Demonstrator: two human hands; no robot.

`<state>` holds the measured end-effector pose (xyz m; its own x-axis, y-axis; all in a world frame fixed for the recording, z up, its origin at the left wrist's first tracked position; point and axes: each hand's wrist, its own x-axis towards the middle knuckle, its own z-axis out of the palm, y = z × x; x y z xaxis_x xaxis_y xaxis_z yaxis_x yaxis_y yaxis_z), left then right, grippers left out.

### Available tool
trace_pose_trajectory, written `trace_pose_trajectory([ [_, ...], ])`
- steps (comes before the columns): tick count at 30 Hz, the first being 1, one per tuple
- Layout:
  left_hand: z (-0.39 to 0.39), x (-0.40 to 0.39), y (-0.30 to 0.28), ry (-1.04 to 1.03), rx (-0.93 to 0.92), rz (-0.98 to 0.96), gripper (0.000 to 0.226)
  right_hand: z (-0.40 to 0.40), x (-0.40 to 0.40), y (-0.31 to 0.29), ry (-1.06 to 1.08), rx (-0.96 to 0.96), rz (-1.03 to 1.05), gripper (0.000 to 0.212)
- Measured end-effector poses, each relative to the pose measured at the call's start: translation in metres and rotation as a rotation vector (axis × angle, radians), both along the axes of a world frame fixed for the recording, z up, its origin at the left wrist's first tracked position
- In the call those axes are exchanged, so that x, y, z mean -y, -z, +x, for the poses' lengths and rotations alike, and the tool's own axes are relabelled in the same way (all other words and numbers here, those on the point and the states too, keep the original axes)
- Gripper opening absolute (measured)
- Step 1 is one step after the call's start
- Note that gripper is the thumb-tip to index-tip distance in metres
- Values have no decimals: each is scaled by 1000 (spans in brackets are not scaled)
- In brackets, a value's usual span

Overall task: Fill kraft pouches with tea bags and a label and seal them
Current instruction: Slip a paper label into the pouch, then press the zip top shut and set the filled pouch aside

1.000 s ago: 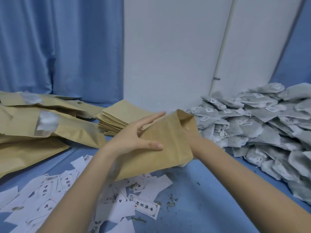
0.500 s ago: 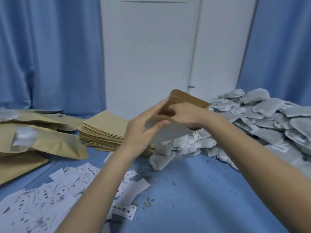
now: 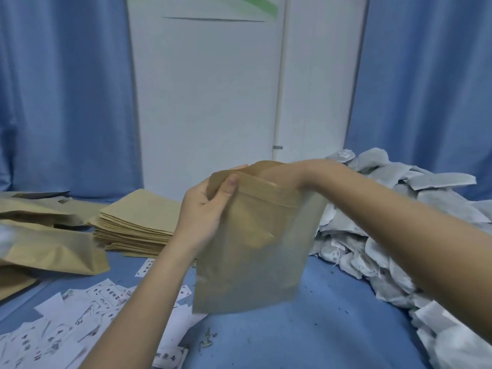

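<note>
Pouch (image 3: 250, 246) hangs upright above the table (image 3: 332, 328); left hand (image 3: 202, 211) pinches its mouth, right hand (image 3: 314, 171) reaches inside, grip hidden. Filling step; next, tea bags (image 3: 399, 235) from 3 o'clock.

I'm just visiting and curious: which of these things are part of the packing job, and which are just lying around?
In the job:
pouch, held upright by the left hand, right hand reaching into its mouth
tea bags, piled at right
labels, scattered at left
empty pouches, stacked
filled pouches, far left

Lying about:
curtains
white panel
tea crumbs on the table
</note>
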<state>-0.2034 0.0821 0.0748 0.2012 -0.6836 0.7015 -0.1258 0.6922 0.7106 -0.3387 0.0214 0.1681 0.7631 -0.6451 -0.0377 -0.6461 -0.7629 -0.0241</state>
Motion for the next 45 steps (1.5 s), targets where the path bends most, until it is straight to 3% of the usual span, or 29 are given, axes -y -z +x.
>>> trace_pose_trajectory([
  [2,2,3,-1,-8,-57,41,19,-13,-5,-9,-14,154,11,22],
  [4,4,8,-3,1,-83,72,19,-30,-7,-17,-5,390,-8,42],
  [6,8,15,-4,-23,-131,111,26,-47,-4,-20,-3,478,-47,58],
  [10,15,24,-5,-23,-220,202,26,-68,5,-12,-21,378,-192,59],
  [15,11,29,2,63,-239,233,31,-77,25,12,65,459,-392,44],
  [17,8,31,5,66,-231,238,32,-77,27,18,51,504,-381,40],
  [20,3,34,10,55,-231,232,30,-70,25,23,-9,485,-396,51],
  [22,-3,35,9,39,-214,202,27,-55,21,23,-49,445,-448,44],
  [26,-14,33,8,-28,-113,138,29,-26,15,17,-60,502,-250,22],
  [33,1,29,16,-229,-180,72,16,-19,12,12,-27,518,-135,15],
  [40,-11,31,17,-621,-8,51,29,0,4,12,59,425,-241,35],
  [45,-17,30,18,-585,-28,23,24,-3,4,12,31,460,-189,36],
])
